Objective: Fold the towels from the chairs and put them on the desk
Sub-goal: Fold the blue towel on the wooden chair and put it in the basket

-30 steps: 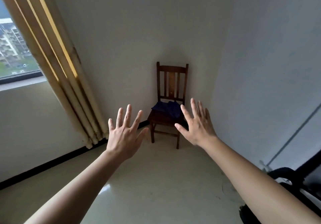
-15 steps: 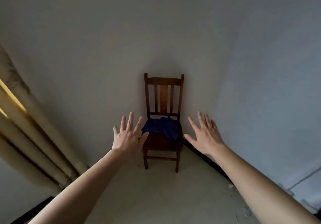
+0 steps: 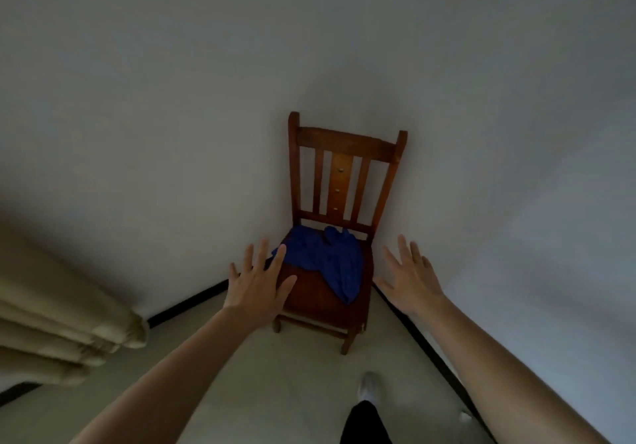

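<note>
The chair (image 3: 344, 182) is reddish-brown wood, its middle back slat a lighter orange-brown with three small pale studs down it. The towel (image 3: 327, 257) crumpled on the seat is a deep, plain royal blue (no stripe or print shows). The walls (image 3: 172, 99) are a flat off-white, greying in the dim light, with a black skirting strip (image 3: 187, 304) along their foot. The floor (image 3: 275, 374) is pale cream. The curtain (image 3: 62, 333) at the left is beige, in soft folds. A black trouser leg (image 3: 364, 423) ends in a whitish shoe (image 3: 369, 387).
</note>
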Motion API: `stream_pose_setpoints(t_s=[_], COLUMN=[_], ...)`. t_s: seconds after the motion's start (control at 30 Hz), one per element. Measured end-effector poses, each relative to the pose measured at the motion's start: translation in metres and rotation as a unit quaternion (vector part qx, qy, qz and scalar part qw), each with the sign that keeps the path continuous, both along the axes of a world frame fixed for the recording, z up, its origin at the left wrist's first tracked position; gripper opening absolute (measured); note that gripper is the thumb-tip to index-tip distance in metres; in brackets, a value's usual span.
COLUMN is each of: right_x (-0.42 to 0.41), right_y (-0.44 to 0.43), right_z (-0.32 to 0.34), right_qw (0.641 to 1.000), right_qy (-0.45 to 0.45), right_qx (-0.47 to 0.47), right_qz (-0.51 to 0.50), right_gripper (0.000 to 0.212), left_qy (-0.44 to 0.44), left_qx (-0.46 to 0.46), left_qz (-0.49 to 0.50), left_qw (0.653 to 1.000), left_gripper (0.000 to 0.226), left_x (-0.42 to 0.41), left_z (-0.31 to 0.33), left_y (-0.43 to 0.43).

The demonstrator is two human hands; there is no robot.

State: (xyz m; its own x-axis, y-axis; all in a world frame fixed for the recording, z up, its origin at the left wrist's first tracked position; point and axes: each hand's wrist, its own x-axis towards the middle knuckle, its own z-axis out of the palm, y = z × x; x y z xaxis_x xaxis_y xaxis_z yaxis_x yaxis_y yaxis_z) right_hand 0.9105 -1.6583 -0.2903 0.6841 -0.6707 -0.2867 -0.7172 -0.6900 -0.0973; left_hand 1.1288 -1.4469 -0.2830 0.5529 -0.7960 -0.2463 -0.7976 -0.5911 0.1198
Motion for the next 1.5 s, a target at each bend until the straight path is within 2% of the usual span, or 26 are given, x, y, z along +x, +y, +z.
stream_pose_setpoints(t_s=[0.2, 0.4, 0.57, 0.67, 0.8, 0.9, 0.97, 1.07, 1.17, 1.27, 1.4, 1.5], right_x=[0.054, 0.095, 0.119, 0.117, 0.085, 0.058, 0.041, 0.025, 0.027, 0.045, 0.085, 0.12], right_y=[-0.112, -0.177, -0.184, -0.165, -0.113, -0.077, -0.065, -0.059, -0.067, -0.085, -0.118, -0.14], right_z=[-0.056, -0.147, -0.261, -0.33, -0.399, -0.409, -0.406, -0.397, -0.391, -0.385, -0.391, -0.403], right_qw=[0.995, 0.981, 0.983, 0.983, 0.966, 0.962, 0.953, 0.932, 0.936, 0.947, 0.975, 0.986], right_qy=[0.053, 0.058, 0.035, 0.039, 0.11, 0.128, 0.132, 0.147, 0.116, 0.068, -0.07, -0.083], right_qx=[0.068, 0.183, 0.182, 0.168, 0.17, 0.162, 0.157, 0.196, 0.253, 0.291, 0.208, 0.132], right_qz=[0.056, -0.005, 0.003, 0.058, 0.164, 0.181, 0.222, 0.265, 0.217, 0.119, 0.036, 0.056], right_gripper=[0.075, 0.075, 0.064, 0.059, 0.064, 0.045, 0.034, 0.039, 0.038, 0.036, 0.04, 0.054], left_qy=[0.061, 0.092, 0.153, 0.185, 0.226, 0.263, 0.289, 0.308, 0.275, 0.224, 0.18, 0.195], left_qx=[0.056, 0.074, 0.101, 0.099, 0.092, 0.053, 0.018, 0.009, 0.018, 0.056, 0.029, 0.012], left_qz=[0.091, 0.099, 0.116, 0.133, 0.149, 0.215, 0.3, 0.377, 0.341, 0.282, 0.288, 0.341], left_qw=[0.992, 0.988, 0.976, 0.969, 0.958, 0.939, 0.909, 0.874, 0.899, 0.931, 0.94, 0.92], left_gripper=[0.072, 0.071, 0.066, 0.065, 0.066, 0.062, 0.059, 0.066, 0.077, 0.068, 0.022, 0.014], left_x=[0.023, 0.042, 0.048, 0.038, 0.027, 0.033, 0.039, 0.042, 0.043, 0.044, 0.042, 0.041], left_z=[-0.057, -0.146, -0.255, -0.309, -0.355, -0.379, -0.39, -0.397, -0.398, -0.409, -0.424, -0.423], left_y=[-0.089, -0.162, -0.195, -0.201, -0.189, -0.179, -0.182, -0.2, -0.223, -0.232, -0.219, -0.202])
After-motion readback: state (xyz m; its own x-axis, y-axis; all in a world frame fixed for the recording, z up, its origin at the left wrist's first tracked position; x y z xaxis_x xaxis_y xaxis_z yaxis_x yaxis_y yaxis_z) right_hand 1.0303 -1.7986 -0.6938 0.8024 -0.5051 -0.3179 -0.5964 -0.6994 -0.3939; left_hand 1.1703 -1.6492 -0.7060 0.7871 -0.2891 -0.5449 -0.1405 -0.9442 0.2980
